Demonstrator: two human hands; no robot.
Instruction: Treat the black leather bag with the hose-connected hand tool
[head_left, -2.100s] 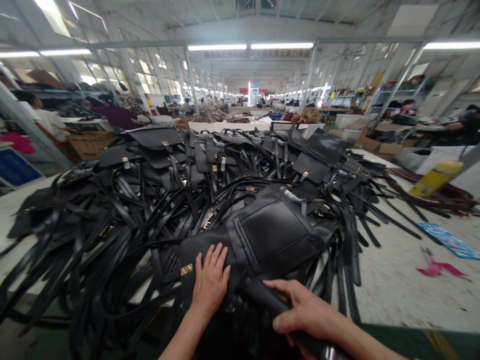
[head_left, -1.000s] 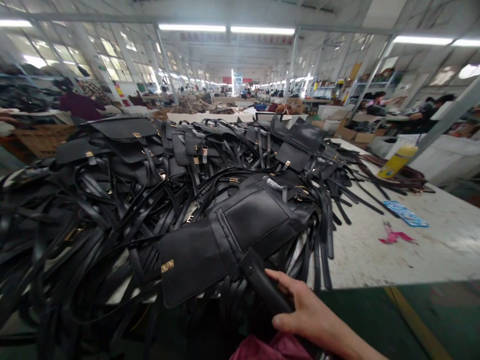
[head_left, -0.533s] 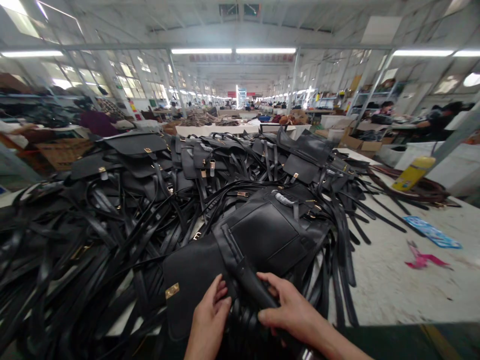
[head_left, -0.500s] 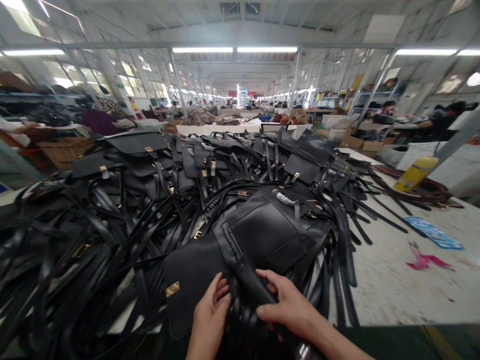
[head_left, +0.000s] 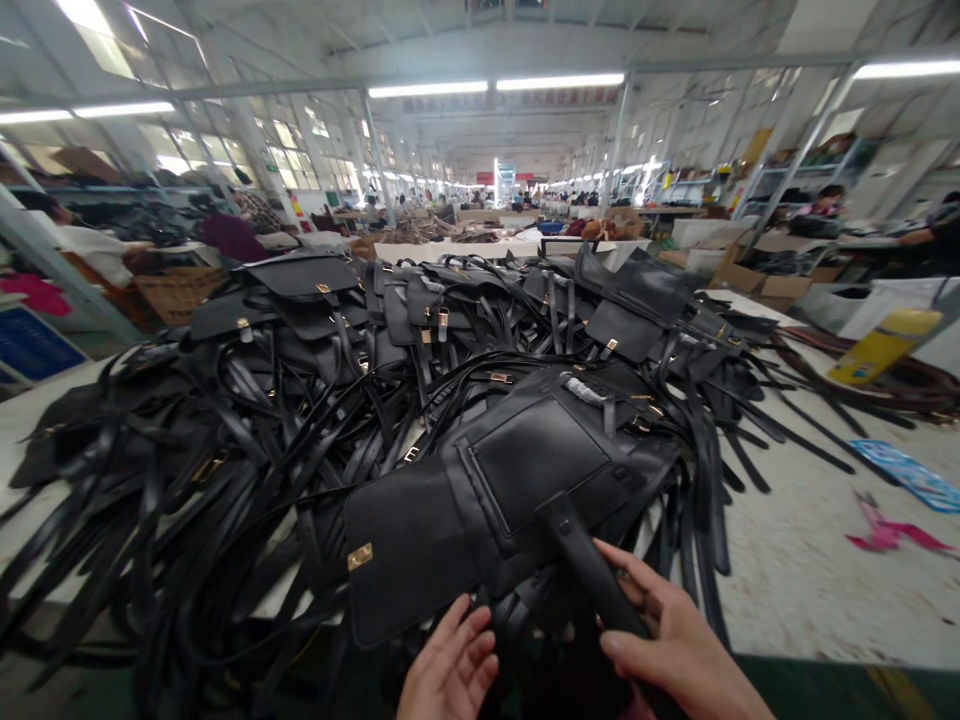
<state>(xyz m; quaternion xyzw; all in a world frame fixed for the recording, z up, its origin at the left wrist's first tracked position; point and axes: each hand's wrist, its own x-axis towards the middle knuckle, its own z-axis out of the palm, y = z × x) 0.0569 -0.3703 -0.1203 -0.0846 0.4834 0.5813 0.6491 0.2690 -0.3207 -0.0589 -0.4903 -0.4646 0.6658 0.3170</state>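
In the head view a black leather bag (head_left: 538,462) lies in front of me, its flap (head_left: 412,545) spread to the left with a gold clasp (head_left: 360,557) on it. A wide black strap (head_left: 581,560) is pinched between the thumb and fingers of my right hand (head_left: 667,640). The strap's far end rests over the near side of the bag, while its near part runs out of the frame below. Close to the flap's lower edge is my left hand (head_left: 454,665), fingers apart and holding nothing.
Many more black bags (head_left: 300,275) and tangled straps cover the table (head_left: 795,590). On its right are pink-handled snippers (head_left: 889,530), a blue patterned strip (head_left: 907,472), a yellow bottle (head_left: 885,345) and coiled brown straps (head_left: 825,365). Cardboard boxes (head_left: 780,262) and seated people are farther back.
My right hand has moved right with the strap, drawing its end across the bag. My left hand has come away from the bag's edge and lower. The view has turned slightly left.
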